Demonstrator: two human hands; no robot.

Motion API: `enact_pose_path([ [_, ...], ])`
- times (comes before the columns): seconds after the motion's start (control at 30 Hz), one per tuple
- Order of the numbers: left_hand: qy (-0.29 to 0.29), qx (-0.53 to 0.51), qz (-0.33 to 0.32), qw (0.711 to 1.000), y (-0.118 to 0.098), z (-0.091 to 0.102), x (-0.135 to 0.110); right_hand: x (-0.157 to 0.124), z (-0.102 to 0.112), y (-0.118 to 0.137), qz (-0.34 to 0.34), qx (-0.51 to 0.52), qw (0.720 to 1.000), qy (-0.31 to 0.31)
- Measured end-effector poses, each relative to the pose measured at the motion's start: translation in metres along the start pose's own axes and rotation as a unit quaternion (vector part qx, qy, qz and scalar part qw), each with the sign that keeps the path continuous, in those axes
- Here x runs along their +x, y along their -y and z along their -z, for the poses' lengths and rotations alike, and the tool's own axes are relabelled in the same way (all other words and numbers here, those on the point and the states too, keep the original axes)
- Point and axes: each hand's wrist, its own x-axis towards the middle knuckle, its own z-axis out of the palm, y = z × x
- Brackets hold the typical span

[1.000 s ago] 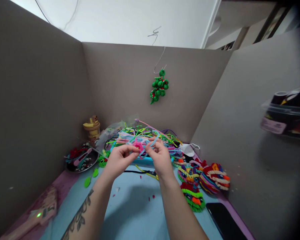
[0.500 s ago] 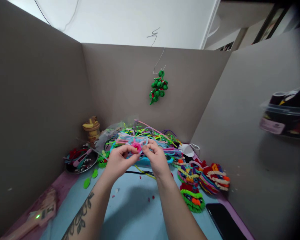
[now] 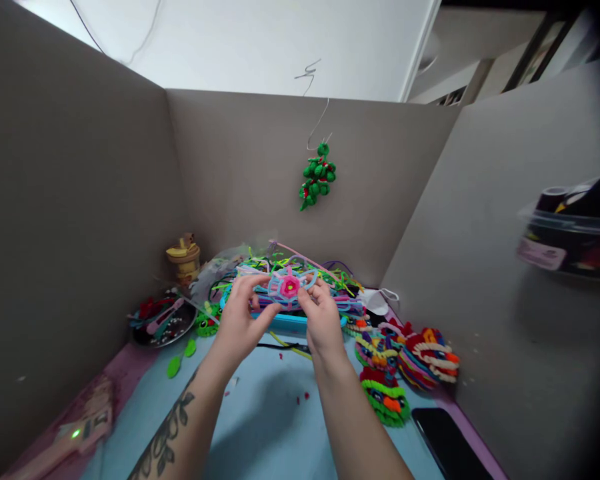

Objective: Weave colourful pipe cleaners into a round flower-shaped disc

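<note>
My right hand (image 3: 324, 320) pinches a pink, pale-blue-edged flower of fuzzy stems (image 3: 290, 287) by its side, in front of the bright blue tray (image 3: 287, 325). My left hand (image 3: 243, 317) is half open, thumb and fingers parted; whether a fingertip touches the flower, I cannot tell.

Fuzzy flower (image 3: 290, 287), glossy phone (image 3: 449, 443), shiny metal bowl (image 3: 187, 321)

Over there the worktop (image 3: 260, 427) is pale blue. I see a blue tray (image 3: 291, 325) standing towards the back, a metal bowl (image 3: 184, 326) left, a black phone (image 3: 450, 443) right.
</note>
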Motion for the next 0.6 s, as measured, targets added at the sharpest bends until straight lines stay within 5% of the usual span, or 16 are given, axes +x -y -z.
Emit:
enact_pose_path([
  [0.2, -0.006, -0.091, 0.044, 0.995, 0.002, -0.012, -0.006, -0.004, -0.007, 0.003, -0.010, 0.025, 0.999, -0.043],
  [0.6, -0.043, -0.131, 0.128, 0.982, -0.011, -0.008, -0.001, -0.015, -0.019, 0.007, -0.034, 0.039, 0.998, 0.033],
])
